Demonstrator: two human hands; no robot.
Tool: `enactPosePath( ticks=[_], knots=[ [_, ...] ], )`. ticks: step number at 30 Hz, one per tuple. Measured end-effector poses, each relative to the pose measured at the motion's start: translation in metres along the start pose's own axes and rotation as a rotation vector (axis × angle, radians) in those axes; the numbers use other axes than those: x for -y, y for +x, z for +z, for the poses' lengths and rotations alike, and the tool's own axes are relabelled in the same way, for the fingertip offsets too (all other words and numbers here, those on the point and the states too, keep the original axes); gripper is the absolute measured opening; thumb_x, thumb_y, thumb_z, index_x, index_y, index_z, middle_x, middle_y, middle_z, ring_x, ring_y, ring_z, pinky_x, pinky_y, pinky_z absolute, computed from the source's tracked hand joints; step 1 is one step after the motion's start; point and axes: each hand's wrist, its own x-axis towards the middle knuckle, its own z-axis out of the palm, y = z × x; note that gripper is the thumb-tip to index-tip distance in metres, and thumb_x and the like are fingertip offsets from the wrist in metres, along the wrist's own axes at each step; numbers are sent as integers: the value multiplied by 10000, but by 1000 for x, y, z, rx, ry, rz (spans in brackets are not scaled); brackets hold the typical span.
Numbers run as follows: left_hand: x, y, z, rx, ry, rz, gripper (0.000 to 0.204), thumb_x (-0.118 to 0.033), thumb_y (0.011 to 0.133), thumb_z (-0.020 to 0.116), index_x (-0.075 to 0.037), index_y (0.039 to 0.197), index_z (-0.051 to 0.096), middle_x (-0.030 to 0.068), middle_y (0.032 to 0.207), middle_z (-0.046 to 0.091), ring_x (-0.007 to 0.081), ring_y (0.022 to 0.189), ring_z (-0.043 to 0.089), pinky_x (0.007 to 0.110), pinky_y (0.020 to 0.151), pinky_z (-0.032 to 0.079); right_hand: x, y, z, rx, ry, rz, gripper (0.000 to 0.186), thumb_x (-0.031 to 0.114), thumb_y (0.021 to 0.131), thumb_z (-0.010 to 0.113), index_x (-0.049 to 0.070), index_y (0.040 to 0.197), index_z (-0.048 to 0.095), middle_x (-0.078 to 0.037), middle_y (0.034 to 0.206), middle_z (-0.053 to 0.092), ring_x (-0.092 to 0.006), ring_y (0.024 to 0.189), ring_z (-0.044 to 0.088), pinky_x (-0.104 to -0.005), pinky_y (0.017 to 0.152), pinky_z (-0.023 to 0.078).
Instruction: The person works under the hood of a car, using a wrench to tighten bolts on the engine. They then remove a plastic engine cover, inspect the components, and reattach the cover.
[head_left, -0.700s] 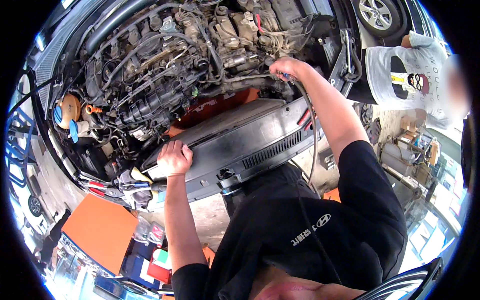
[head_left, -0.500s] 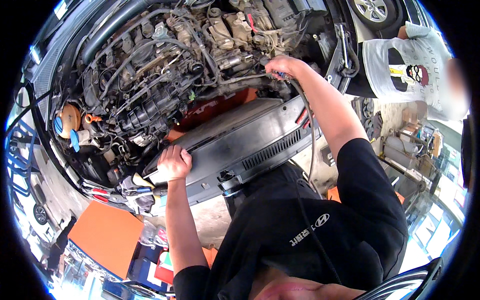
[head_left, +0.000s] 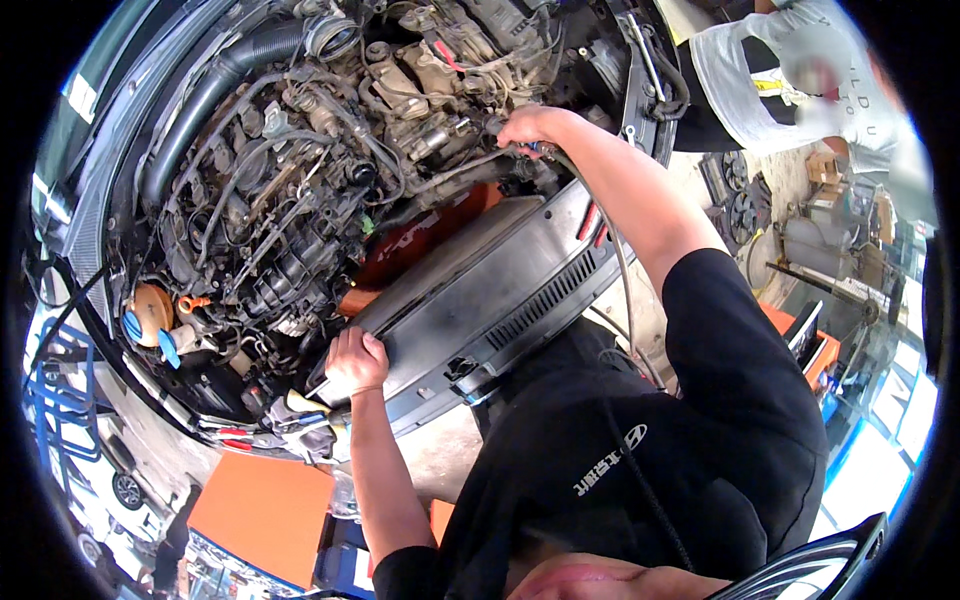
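Note:
My right hand (head_left: 530, 128) is closed round the end of a brown hose (head_left: 622, 265). Between the fingers shows a bit of blue; most of what they hold is hidden. It reaches over the front right part of a dirty, uncovered engine (head_left: 290, 190), close to metal pipes and fittings. From the hand the hose hangs down past my right forearm. My left hand (head_left: 357, 362) rests with curled fingers on the left end of the black front panel (head_left: 470, 290), gripping its edge.
An orange-brown reservoir with a blue cap (head_left: 150, 312) sits left of the engine. Cloths (head_left: 310, 425) and red-handled tools (head_left: 236, 438) lie on the car's front left edge. Beyond stands an orange-topped cart (head_left: 260, 510). Another person in a grey shirt (head_left: 725, 75) stands at the far right.
My view has shifted, so the engine bay sits further left and up on the right side. Both hands keep their holds. The other person has leaned or moved.

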Motion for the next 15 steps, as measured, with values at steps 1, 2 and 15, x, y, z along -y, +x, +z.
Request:
enactPosePath(
  ticks=[1,2,15],
  knots=[
    [0,-1,0,3,3,-2,203,-303,892,544,-131,809,611,87,822,642,352,747,626,500,647,510,0,0,-1,18,-68,-26,336,343,875,697,52,708,687,-68,696,704,-200,566,650,-408,531,479],
    [0,-2,1,6,6,-5,211,-309,898,539,-133,807,613,85,821,643,351,745,627,500,646,508,-1,0,0,21,-58,-17,333,339,881,690,51,713,690,-68,689,703,-199,566,650,-405,526,475],
    [1,0,1,-7,16,16,236,-309,924,513,-144,789,613,71,805,640,337,740,628,482,636,509,-2,5,4,16,114,34,269,302,899,686,50,806,687,-62,716,696,-208,556,653,-405,499,476]
  ],
)
